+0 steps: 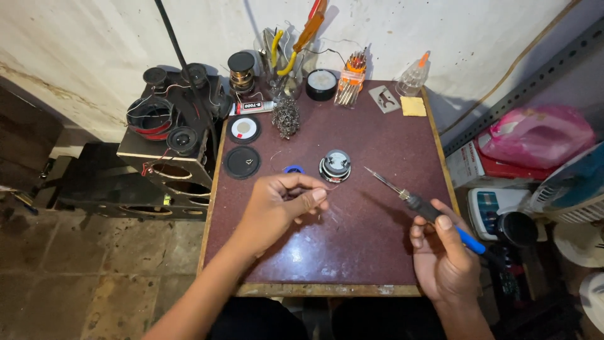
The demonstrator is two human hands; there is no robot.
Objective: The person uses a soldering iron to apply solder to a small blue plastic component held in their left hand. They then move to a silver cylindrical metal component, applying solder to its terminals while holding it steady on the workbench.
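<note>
A small maroon worktable [377,145] stands against a stained white wall. Near its middle sits a small round speaker driver [335,166], the landmark here. Just left of it lies a blue ring [293,169]; behind it, a tangle of wire wool [287,116]. In front of it, the left hand [280,204] has its fingers pinched together on a fine wire [328,187] leading toward the driver. To the driver's right, the right hand [443,255] is clamped on a blue-handled soldering iron [418,204], tip aimed at the driver. Good soldering here probably wants the wire held taut and the tip steady
</note>
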